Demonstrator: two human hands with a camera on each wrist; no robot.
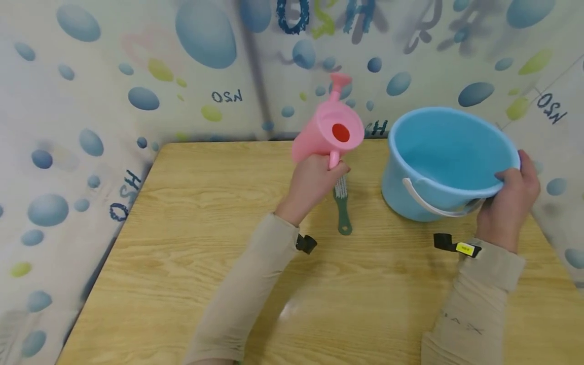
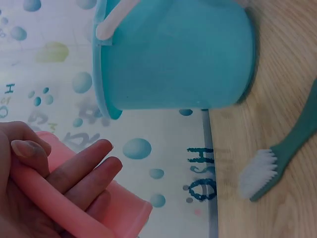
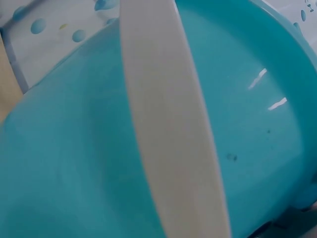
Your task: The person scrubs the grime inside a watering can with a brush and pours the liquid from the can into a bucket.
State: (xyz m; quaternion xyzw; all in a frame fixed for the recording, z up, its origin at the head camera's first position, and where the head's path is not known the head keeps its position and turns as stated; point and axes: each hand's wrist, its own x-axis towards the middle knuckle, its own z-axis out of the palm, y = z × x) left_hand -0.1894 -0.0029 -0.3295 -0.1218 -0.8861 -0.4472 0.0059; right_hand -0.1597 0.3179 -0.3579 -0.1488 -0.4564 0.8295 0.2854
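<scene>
My left hand (image 1: pixel 312 180) grips the handle of a pink watering can (image 1: pixel 315 133) and holds it above the table's back part, its spout toward the wall. In the left wrist view, the thumb and fingers go round the pink handle (image 2: pixel 57 198). At the right, a light blue bucket (image 1: pixel 410 190) stands on the table, its white handle (image 1: pixel 429 205) hanging down in front. My right hand (image 1: pixel 511 203) pinches the bucket's right rim, thumb over the edge. Below the can lies a green brush (image 1: pixel 343 213) with white bristles (image 2: pixel 258 173).
The wooden table (image 1: pixel 182 243) meets a patterned wall covering (image 1: pixel 182 101) at the back and on both sides. Each wrist wears a black strap; the right one carries a yellow label (image 1: pixel 465 249). The brush lies between the left hand and the bucket.
</scene>
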